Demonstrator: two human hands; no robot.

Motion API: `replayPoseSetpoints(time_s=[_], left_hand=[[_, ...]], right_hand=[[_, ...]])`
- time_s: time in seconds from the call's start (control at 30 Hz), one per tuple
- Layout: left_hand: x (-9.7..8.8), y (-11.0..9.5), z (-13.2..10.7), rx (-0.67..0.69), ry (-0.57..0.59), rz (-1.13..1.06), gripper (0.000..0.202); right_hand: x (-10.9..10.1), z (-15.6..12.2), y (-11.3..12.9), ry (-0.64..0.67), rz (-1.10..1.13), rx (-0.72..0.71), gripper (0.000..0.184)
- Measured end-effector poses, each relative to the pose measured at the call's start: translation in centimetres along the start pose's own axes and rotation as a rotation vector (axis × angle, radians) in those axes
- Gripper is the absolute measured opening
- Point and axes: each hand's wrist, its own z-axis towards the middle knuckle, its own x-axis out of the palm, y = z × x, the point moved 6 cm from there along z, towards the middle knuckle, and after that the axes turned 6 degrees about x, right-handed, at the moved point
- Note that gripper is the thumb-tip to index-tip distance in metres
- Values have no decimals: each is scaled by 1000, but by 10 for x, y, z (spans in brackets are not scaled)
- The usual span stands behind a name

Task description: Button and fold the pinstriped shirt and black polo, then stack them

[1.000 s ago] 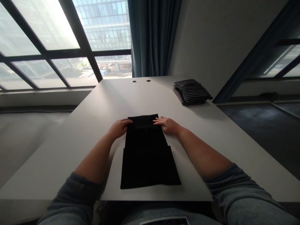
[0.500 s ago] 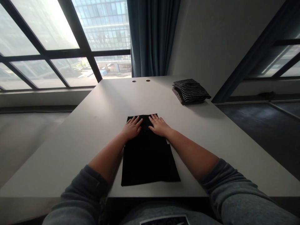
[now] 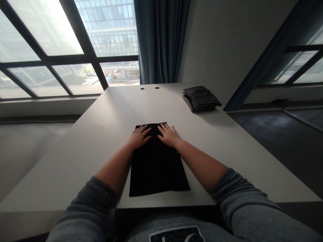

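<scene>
A black folded garment (image 3: 158, 171) lies flat on the white table in front of me, its lower edge near the table's front edge. Its exact kind is too dark to make out. My left hand (image 3: 139, 137) rests on the upper left part of the cloth, fingers spread. Across from it, my right hand (image 3: 169, 135) lies flat on the upper right part, fingers also apart. Both palms touch the fabric without gripping it, and a strip of black cloth shows between them.
The white table (image 3: 96, 148) stretches away to a blue curtain (image 3: 161, 43) and a window at the left. Toward the back right sits a stack of folded clothes (image 3: 202, 98), with a black-and-white striped piece on top. Two round holes pierce the table's far end.
The view has shifted slightly. Both hands remain flat on the black garment, and its lower part now sits a little higher, closer under the upper part.
</scene>
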Motion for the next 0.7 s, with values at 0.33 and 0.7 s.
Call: replayPoseSetpoints(time_s=[0.33, 0.7], left_hand=[[-31, 49, -47, -226, -99, -83, 62], [-29, 39, -45, -368, -119, -89, 63]], right_hand=[[-21, -32, -23, -158, 229, -225, 56], [-19, -26, -23, -258, 439, -266, 24]])
